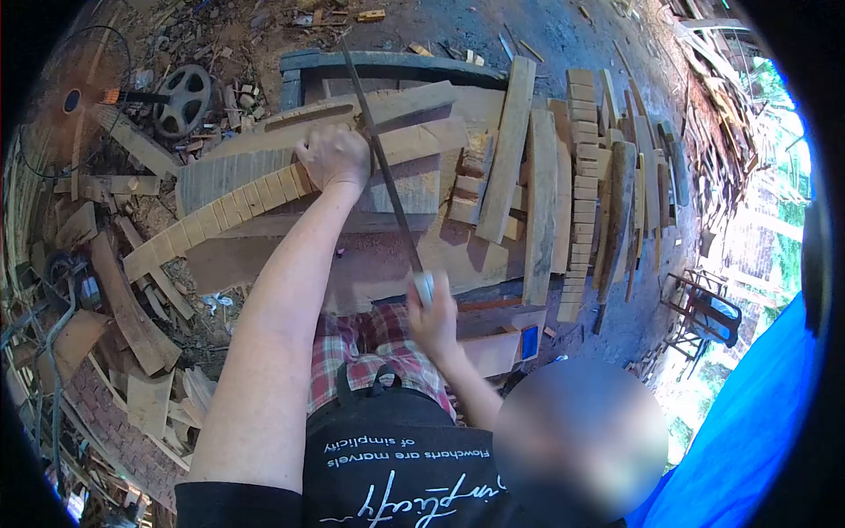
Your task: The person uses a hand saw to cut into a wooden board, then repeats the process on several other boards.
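Observation:
A curved wooden piece (216,216) with a row of evenly spaced cross lines lies over grey boards on a low work surface. My left hand (334,158) is closed around its upper part, with the fingers curled over the wood. In my right hand (433,317), nearer my body, is the light-coloured handle of a long thin saw (387,176). The saw's blade slants up and away, crossing the wood just right of my left hand. Its teeth are too small to make out.
Several long boards (506,158) and another lined strip (583,194) lie to the right. A spoked wheel (183,100) and a round fan (72,101) are at the upper left. Wood scraps litter the ground. A metal-framed chair (704,312) stands far right.

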A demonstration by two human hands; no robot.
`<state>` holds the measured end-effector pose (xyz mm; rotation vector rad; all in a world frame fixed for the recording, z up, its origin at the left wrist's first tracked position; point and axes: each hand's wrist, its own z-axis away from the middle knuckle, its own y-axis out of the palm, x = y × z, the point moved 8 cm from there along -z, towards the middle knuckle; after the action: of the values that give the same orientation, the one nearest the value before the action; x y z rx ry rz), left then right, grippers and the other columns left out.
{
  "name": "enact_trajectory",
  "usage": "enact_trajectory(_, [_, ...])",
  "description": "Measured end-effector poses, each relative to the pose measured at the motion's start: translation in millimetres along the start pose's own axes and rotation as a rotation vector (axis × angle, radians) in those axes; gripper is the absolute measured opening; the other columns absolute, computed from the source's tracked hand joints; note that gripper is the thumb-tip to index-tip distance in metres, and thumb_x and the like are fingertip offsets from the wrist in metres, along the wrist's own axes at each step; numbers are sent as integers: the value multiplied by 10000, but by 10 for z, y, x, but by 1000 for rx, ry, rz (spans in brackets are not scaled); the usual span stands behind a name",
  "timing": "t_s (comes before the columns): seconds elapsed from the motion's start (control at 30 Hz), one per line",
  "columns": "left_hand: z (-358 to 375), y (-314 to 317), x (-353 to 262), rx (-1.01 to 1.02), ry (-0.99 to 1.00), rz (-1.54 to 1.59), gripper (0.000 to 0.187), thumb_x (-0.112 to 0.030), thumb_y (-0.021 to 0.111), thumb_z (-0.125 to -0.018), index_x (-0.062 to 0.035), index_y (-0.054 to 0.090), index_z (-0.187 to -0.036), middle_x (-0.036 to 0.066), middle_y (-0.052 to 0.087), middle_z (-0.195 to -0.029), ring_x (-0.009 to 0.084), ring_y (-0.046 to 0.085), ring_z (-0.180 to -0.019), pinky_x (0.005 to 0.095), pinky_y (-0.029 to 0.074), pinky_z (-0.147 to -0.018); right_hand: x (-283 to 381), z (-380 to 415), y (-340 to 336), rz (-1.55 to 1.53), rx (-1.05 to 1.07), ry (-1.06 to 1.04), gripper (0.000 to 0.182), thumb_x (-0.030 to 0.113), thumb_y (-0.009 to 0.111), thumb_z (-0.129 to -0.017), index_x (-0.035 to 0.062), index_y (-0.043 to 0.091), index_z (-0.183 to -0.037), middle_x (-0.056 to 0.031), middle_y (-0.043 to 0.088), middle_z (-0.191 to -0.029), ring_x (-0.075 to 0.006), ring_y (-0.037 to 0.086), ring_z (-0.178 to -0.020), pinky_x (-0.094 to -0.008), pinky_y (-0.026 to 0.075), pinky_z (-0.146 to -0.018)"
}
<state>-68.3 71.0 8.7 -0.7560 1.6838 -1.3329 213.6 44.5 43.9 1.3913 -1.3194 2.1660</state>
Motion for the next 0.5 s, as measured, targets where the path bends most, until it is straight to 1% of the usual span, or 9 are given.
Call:
enact_trajectory(0.07, [-2, 47, 38, -3, -3, -37, 258, -199, 486, -788, -117, 716, -708, 110, 690, -801, 249, 636, -832, 397, 353, -824, 210, -665, 239, 50, -35, -133, 182, 133, 613, -877, 24, 479, -935, -242, 584, -810, -476, 563, -792, -485, 452, -618])
enact_trajectory(0.17, [-8, 94, 50, 6, -5, -47, 255, -200, 489, -778, -109, 716, -706, 114, 690, -803, 250, 634, -844, 396, 354, -821, 308, -765, 255, 24, -37, -75, 170, 131, 599, -886, 27, 469, -921, -245, 582, -816, -481, 557, -789, -490, 446, -628])
enact_trajectory(0.27, [-13, 35, 27, 4, 2, 14, 271, -239, 479, -819, -110, 709, -759, 120, 685, -815, 260, 637, -837, 426, 381, -790, -47, 104, -1, 21, -26, -56, 218, 178, 643, -873, 36, 480, -903, -237, 586, -793, -459, 580, -753, -472, 461, -591])
enact_trajectory(0.33, [32, 20, 17, 16, -12, 30, 285, -228, 466, -816, -104, 712, -742, 129, 683, -816, 278, 628, -846, 429, 372, -820, -340, 688, -164, 158, 14, 46, 219, 124, 656, -864, 29, 473, -937, -167, 561, -687, -315, 584, -588, -384, 466, -557])
enact_trajectory(0.37, [38, -12, -3, 20, -9, 34, 300, -216, 454, -812, -98, 716, -725, 138, 682, -818, 296, 619, -854, 432, 364, -849, -334, 716, -222, 149, 12, 64, 226, 123, 663, -858, 31, 475, -942, -173, 566, -696, -308, 592, -596, -378, 468, -558])
enact_trajectory(0.4, [60, 35, -7, 71, -18, -3, 308, -227, 445, -822, -92, 715, -764, 148, 678, -851, 308, 610, -883, 452, 365, -863, -305, 629, -198, 118, 12, 70, 233, 121, 671, -852, 33, 477, -947, -178, 571, -704, -301, 601, -604, -372, 470, -559])
enact_trajectory(0.43, [70, 108, 17, 97, -37, -55, 319, -238, 436, -833, -86, 715, -802, 158, 675, -884, 320, 601, -912, 472, 366, -877, -260, 384, -127, 114, -31, 8, 240, 102, 675, -839, 28, 473, -947, -179, 573, -698, -294, 608, -612, -374, 469, -565])
enact_trajectory(0.47, [66, 176, 33, 78, -2, -71, 292, -234, 435, -857, -62, 657, -939, 159, 655, -879, 333, 600, -881, 548, 354, -920, -99, 45, -44, 127, -32, -26, 243, 103, 676, -836, 27, 469, -940, -174, 578, -687, -310, 616, -622, -386, 474, -577])
enact_trajectory(0.5, [69, 310, 82, -47, 19, -90, 301, -218, 423, -856, -45, 632, -985, 177, 649, -927, 340, 589, -918, 586, 315, -975, 43, -320, 78, 26, -12, -46, 203, 134, 663, -847, 34, 499, -910, -193, 581, -756, -403, 587, -672, -406, 475, -596])
